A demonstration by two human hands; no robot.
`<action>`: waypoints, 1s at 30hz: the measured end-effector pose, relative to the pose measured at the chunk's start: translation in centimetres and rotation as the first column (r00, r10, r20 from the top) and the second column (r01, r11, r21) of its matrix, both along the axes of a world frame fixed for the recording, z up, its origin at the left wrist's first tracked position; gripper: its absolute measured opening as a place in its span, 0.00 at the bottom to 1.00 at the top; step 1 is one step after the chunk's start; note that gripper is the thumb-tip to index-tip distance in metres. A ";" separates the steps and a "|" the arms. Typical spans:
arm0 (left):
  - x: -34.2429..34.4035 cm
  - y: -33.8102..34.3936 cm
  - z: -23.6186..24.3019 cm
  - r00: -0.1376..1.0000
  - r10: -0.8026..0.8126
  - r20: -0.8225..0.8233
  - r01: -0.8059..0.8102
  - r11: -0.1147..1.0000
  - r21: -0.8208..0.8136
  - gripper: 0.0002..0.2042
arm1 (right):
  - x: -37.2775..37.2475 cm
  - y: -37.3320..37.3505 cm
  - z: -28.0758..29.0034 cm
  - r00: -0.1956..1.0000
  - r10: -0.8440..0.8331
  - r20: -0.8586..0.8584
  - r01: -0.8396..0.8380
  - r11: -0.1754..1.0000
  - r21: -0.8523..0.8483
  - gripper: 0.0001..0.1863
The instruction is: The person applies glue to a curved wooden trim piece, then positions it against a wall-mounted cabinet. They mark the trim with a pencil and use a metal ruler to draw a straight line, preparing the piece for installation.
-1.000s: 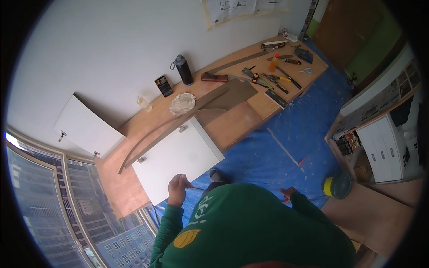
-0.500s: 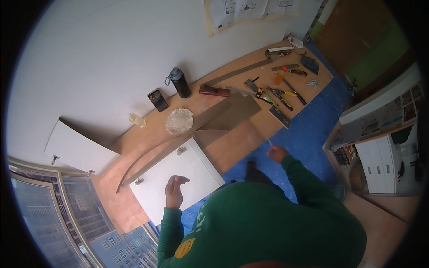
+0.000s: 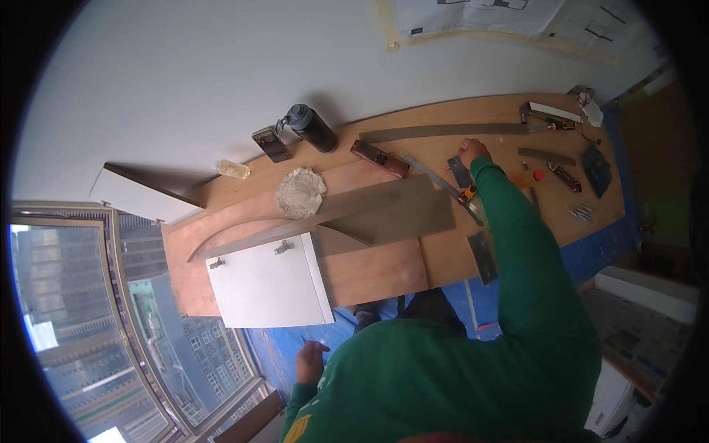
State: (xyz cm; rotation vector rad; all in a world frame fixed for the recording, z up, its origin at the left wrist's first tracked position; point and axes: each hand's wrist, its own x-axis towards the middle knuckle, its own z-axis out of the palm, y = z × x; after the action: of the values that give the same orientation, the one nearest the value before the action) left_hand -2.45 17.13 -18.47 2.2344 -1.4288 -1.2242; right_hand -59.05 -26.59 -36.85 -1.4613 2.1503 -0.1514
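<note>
My right hand (image 3: 470,153) reaches out over the workbench (image 3: 377,277), fingers drawn together. It is at the far end of a dark flat block (image 3: 459,171); what the fingers hold, if anything, is too small to make out. Beside the block lies a long grey tool with an orange part (image 3: 467,193). Nearer me my left hand (image 3: 312,360) hangs low past the bench's front edge, holding nothing, one finger stretched to the right. A white cabinet door (image 3: 267,288) with two metal hinges lies just beyond it. Brown laminate strips (image 3: 354,214) run across the bench.
Along the wall stand a dark bottle (image 3: 314,129), a phone (image 3: 272,145) and a small clear bottle (image 3: 234,170). A crumpled cloth (image 3: 300,193) and a reddish case (image 3: 379,159) lie before them. Several tools, among them a utility knife (image 3: 566,179), lie right. A window (image 3: 81,317) is left.
My right hand has gone from beside my body out to the dark block on the bench. My left hand has dropped away from above the white door. The view has turned and shifted.
</note>
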 end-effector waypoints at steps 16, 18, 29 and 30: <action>-9.1 2.7 2.8 0.975 0.214 0.061 -0.219 0.970 0.108 0.16 | -0.4 -8.5 -5.1 0.890 0.304 -0.339 -0.290 0.953 0.091 0.26; -9.3 4.0 2.5 0.973 0.224 0.062 -0.230 0.965 0.126 0.16 | -0.1 -8.3 -3.7 0.902 0.284 -0.326 -0.279 0.958 0.063 0.26; -7.5 8.1 2.6 0.889 0.415 -0.191 -0.394 0.908 0.139 0.21 | -1.9 -8.0 2.6 0.826 0.400 -0.398 -0.481 0.868 -0.126 0.23; -6.8 8.2 2.0 0.856 0.419 -0.304 -0.408 0.907 0.101 0.22 | -2.7 -7.4 4.0 0.775 0.420 -0.472 -0.537 0.832 -0.140 0.22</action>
State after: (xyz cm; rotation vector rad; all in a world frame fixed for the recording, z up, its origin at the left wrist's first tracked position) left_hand -9.26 25.37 -16.48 2.0875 -0.7591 -1.3754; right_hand -61.72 -34.04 -32.80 -2.3510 2.0300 0.0795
